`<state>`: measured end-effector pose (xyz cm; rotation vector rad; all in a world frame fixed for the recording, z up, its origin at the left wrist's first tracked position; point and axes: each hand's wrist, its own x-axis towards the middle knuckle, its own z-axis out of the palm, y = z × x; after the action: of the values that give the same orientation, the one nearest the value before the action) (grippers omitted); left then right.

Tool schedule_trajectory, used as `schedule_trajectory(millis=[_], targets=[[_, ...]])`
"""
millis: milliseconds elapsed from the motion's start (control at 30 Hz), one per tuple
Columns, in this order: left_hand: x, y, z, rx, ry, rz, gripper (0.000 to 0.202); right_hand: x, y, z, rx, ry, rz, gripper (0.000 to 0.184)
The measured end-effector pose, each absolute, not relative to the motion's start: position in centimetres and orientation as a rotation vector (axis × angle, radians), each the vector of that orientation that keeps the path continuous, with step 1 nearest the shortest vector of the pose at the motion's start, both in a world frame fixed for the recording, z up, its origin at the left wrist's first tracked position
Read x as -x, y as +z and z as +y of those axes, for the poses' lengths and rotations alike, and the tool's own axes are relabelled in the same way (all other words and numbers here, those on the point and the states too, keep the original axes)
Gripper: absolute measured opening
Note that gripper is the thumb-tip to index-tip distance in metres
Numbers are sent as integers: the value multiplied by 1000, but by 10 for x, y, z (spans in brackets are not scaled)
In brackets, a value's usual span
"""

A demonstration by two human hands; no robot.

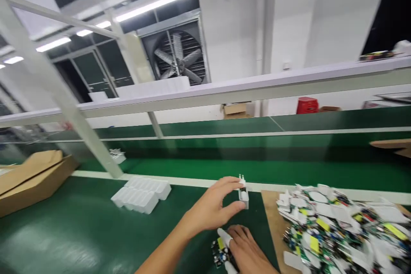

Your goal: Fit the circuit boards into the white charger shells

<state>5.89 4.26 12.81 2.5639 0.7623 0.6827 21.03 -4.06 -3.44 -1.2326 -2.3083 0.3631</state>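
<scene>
Many parts (343, 227) lie near the right hand (245, 248) gripping a circuit board (218, 253); the left hand (215, 207) pinches a casing (244, 198).

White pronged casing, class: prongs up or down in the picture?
Up: the white pronged casing, held by the left hand, shows two prongs at its upper end.

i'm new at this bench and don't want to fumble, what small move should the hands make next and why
Probably ease the circuit board up toward the white pronged casing. The left hand holds that casing between thumb and fingers, and the board is right at the right hand; whether its grip is closed is hard to tell.
</scene>
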Motion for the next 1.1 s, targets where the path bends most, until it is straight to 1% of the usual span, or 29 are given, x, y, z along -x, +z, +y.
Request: schedule_trajectory(millis=[67,167,233,300,400,500,567,633,733,867,900,967,1000,1033,1100], targets=[[-3,115,55,-2729,799,1238,39,-210,-35,-40,1172,357,-2387,60],[74,90,71,-2579,912,1786,27,-209,-28,-45,1221,346,-2381,56],[108,76,78,-2446,949,2014,20,-208,-21,-52,1259,325,-2320,58],[126,65,82,-2364,944,2099,19,-207,-17,-57,1257,294,-2236,59],[124,55,85,-2364,880,1974,25,-207,-18,-57,1294,264,-2069,54],[104,54,87,-2448,726,1577,25,-211,-24,-52,1404,270,-1982,51],[89,56,85,-2464,613,1301,24,-216,-25,-49,1465,309,-2008,52],[76,58,83,-2437,550,1139,26,-221,-24,-48,1479,349,-2057,55],[65,58,77,-2361,560,1076,32,-225,-23,-48,1446,325,-2088,59],[60,41,64,-2143,684,1126,41,-223,-22,-47,1389,162,-2010,60],[58,34,61,-2055,716,1150,51,-222,-22,-46,1371,121,-1978,59],[52,19,54,-1916,741,1218,83,-219,-18,-45,1335,69,-1904,57],[48,13,51,-1882,736,1253,91,-218,-16,-45,1318,60,-1866,56],[43,8,47,-1876,721,1278,93,-217,-13,-45,1300,64,-1836,55],[33,0,42,-1891,700,1231,87,-216,-7,-46,1252,98,-1805,53]])
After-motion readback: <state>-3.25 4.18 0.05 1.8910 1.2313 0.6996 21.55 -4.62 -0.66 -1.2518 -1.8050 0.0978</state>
